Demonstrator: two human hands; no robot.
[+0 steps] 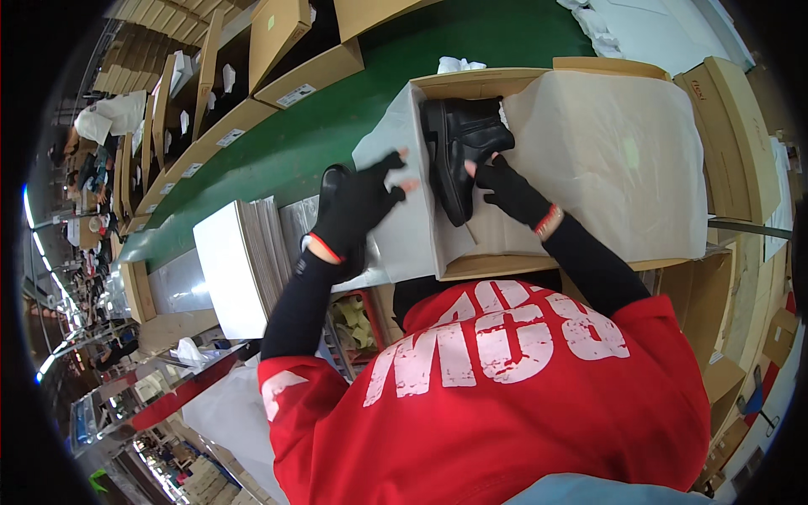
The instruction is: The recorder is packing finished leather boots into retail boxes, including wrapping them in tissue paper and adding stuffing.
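Note:
A black ankle boot (459,156) lies on its side in an open cardboard box (475,82) lined with white tissue paper (610,160). My right hand (512,192), in a black fingerless glove, is at the boot's right side. Its thumb and forefinger are apart, with the tips at or very near the leather. Left of the box, my left hand (358,206) in a matching glove has its fingers spread over the tissue flap, slightly blurred, and holds nothing. A second black boot (334,178) shows partly beneath that hand and wrist.
A stack of white sheets (240,265) stands to the left on the green tabletop (269,156). Several open shoe boxes (290,80) line the far left side. A brown box lid (728,139) stands at the right, and white paper (665,29) lies at the far right.

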